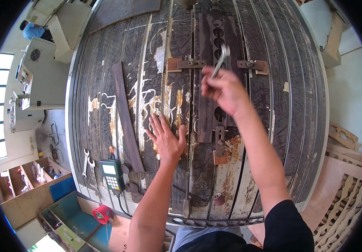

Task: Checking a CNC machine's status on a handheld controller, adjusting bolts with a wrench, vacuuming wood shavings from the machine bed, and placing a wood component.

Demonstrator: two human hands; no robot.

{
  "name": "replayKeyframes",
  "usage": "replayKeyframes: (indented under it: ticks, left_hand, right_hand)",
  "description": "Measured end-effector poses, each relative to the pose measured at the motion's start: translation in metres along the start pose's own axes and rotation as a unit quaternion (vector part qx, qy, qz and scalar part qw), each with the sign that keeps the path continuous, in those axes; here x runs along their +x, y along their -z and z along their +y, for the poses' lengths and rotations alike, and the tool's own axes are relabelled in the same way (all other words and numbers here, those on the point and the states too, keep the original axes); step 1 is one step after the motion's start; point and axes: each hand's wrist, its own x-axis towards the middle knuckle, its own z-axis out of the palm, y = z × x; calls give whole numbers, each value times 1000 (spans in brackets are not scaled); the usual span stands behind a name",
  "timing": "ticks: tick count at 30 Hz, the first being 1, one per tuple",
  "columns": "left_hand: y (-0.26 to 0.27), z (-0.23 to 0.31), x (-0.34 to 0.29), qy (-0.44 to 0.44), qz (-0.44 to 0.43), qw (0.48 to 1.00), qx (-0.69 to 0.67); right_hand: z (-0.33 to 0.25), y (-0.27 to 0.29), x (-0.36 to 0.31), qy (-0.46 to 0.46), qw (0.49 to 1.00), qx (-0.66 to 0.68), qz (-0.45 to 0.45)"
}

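My right hand (228,90) is raised over the long slotted table and closed around a metal wrench (219,64), its head pointing away from me. Below it lies a long dark board (206,107) with a row of round holes, partly covered by my hand and forearm. Wood-backed metal clamps hold it: a left clamp (190,64), a right clamp (248,64) and a near clamp (220,140). Palm down on the worn tabletop rests my left hand (167,140), fingers spread, between that board and a loose dark strip (126,115).
Wrenches (85,164) and a handheld keypad controller (112,176) with a cable lie at the near left. A small cylinder (218,199) stands near the front edge. Partitioned wooden boxes (26,192) stand beyond the left edge. Far left is another person (33,31) in blue.
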Motion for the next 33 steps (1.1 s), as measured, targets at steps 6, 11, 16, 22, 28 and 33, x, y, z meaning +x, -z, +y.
replayKeyframes:
  ticks: [6,11,16,22,28,33]
  left_hand:
    - [2,1,1,6,-8,1000,-11]
    - [4,-2,2,1,-9,1000,-11]
    - [4,-3,1,-1,2,1000,-20]
    - [2,-1,1,1,-2,1000,-24]
    - [-1,-5,1,-2,-16,1000,-20]
    - [2,-5,1,-8,-21,1000,-14]
  right_hand:
    - [68,-22,-2,43,991,-127,-24]
    - [92,-37,19,23,994,74,-72]
    - [99,-70,40,-13,997,-10,70]
    - [104,-74,76,39,987,-55,145]
    - [116,-82,96,50,973,34,221]
    - [119,-90,87,50,970,75,225]
